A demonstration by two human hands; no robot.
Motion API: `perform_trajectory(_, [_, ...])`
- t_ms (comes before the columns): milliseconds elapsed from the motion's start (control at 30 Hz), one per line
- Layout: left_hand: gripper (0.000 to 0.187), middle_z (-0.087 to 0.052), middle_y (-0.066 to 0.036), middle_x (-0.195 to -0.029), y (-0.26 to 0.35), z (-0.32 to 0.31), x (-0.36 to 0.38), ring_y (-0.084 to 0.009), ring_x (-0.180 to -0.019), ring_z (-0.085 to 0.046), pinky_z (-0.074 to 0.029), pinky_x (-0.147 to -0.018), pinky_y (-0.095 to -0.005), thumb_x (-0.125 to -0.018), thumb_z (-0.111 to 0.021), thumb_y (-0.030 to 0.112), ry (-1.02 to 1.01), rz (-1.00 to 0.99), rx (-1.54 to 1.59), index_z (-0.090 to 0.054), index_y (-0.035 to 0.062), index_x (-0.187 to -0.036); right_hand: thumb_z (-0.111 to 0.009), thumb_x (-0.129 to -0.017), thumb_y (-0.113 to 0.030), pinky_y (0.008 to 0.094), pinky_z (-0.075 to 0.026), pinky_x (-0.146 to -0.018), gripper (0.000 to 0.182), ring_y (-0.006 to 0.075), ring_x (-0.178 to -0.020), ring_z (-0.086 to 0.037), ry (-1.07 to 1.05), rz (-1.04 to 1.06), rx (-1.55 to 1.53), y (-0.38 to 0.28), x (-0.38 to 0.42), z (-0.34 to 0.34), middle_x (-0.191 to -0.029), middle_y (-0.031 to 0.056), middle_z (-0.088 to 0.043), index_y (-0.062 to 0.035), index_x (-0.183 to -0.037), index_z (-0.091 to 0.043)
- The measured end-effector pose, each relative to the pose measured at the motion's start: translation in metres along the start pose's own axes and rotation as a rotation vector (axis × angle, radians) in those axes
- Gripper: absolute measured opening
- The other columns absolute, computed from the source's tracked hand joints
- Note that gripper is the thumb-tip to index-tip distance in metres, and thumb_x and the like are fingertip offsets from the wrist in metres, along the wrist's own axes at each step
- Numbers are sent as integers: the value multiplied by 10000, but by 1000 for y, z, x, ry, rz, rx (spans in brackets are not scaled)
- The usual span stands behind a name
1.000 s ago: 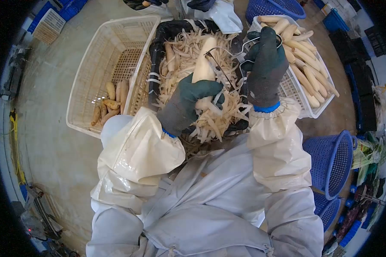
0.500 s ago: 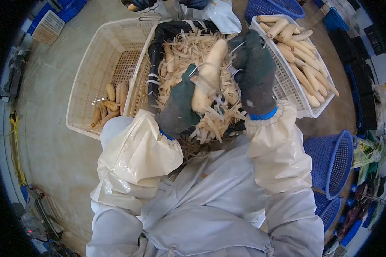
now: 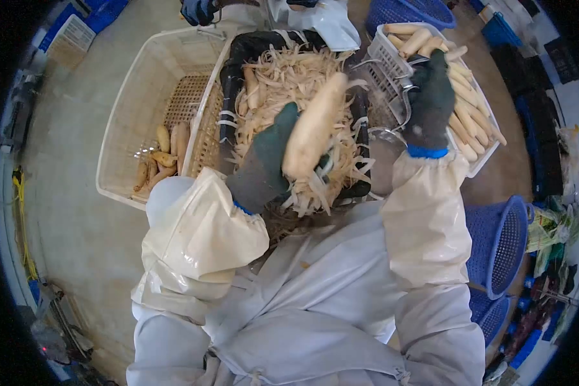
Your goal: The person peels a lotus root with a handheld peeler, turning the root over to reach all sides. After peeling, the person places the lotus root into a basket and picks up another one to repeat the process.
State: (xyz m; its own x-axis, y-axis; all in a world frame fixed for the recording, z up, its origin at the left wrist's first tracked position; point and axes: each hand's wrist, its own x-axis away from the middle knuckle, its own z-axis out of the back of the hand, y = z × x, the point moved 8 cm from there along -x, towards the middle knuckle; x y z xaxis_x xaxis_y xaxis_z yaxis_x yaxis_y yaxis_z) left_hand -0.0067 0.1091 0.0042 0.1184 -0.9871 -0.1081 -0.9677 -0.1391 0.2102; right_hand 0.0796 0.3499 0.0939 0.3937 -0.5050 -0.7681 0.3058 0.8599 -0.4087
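Note:
My left hand (image 3: 264, 161), in a dark green and grey glove, grips the lower part of a thick, pale root that looks like a lotus root (image 3: 316, 125). The root is tilted over a black-lined bin (image 3: 228, 96) heaped with peel strips (image 3: 283, 71). To the right, my right hand (image 3: 430, 100), gloved the same way, is closed around a wire-framed metal peeler (image 3: 402, 106), blurred by motion. This hand is apart from the root, in front of a white crate (image 3: 479, 164) of pale peeled roots (image 3: 469, 122).
At left, a cream crate (image 3: 125, 128) contains several brownish roots (image 3: 164, 157). Blue plastic baskets (image 3: 495, 241) stand at the lower right, and another blue basket (image 3: 412, 13) is at the top. Another person's gloved hand (image 3: 199, 11) shows at the top edge.
My right hand has swung right with the peeler, away from the root. The root in my left hand has shifted slightly right and down. The other person's hand has moved.

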Motion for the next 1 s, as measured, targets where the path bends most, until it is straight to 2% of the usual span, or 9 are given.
perform_trajectory(67, [491,-543,-102,-1319,21,4,11,-181,-1146,-570,-465,-988,-313,-1015,-395,358,310,-177,-707,-413,42,-1391,-553,-924,-443,213,-346,-494,385,75,-584,-475,-34,-270,-615,-77,9,6,-709,-16,-548,-77,-872,-662])
perform_trajectory(333, [425,-577,-98,-1259,18,18,15,-193,-1090,-598,-514,-922,-343,-1016,-404,317,363,-158,-311,-456,60,-1351,-556,-919,-473,207,-329,-476,409,77,-551,-475,-216,-756,-1002,-97,26,-8,-660,-48,-524,-79,-874,-658])
perform_trajectory(400, [428,-585,-101,-1222,38,16,22,-198,-1068,-604,-518,-911,-345,-1019,-395,331,535,-325,-1213,-462,59,-1342,-568,-924,-377,224,-332,-465,311,89,-534,-480,-212,-882,-1041,-92,39,-16,-639,-35,-517,-76,-911,-644])
perform_trajectory(533, [398,-608,-105,-1164,9,-8,27,-200,-1043,-612,-522,-892,-332,-998,-457,275,207,-210,-664,-472,46,-1323,-598,-829,-119,326,-418,-494,203,175,-540,-552,-295,-289,-710,-117,39,-17,-642,72,-556,-64,-1024,-583])
perform_trajectory(667, [387,-579,-129,-1253,9,6,33,-186,-1101,-589,-477,-934,-322,-929,-554,123,437,-164,-1266,-502,16,-1297,-605,-792,-58,403,-485,-564,324,302,-671,-643,-110,110,345,-56,26,-35,-756,142,-646,-49,-1113,-561])
perform_trajectory(733, [380,-542,-134,-1313,-6,-31,21,-181,-1125,-577,-464,-949,-320,-965,-517,149,-47,-319,-1853,-490,20,-1321,-577,-827,-91,396,-495,-555,235,287,-660,-649,146,57,461,-7,4,-7,-766,125,-662,-49,-1058,-592])
perform_trajectory(867, [567,-596,-123,-1168,10,-13,13,-210,-987,-613,-502,-829,-307,-883,-621,355,295,-116,-758,-454,41,-1325,-567,-839,-37,368,-507,-511,273,264,-621,-652,79,-101,-81,55,1,-6,-801,106,-668,-22,-1111,-551])
perform_trajectory(933, [383,-596,-119,-1201,3,-6,7,-174,-1058,-597,-459,-947,-297,-990,-475,136,-421,128,-510,-437,30,-1356,-625,-773,6,370,-522,-565,406,278,-651,-648,-85,-198,-159,2,1,-2,-801,110,-649,-38,-1165,-530])
perform_trajectory(1000, [377,-598,-162,-1197,27,-6,30,-197,-1076,-595,-475,-917,-313,-988,-470,140,664,-156,-864,-445,6,-1340,-664,-746,-15,351,-508,-540,451,261,-639,-636,-34,64,79,-41,4,1,-793,113,-629,-45,-1175,-530])
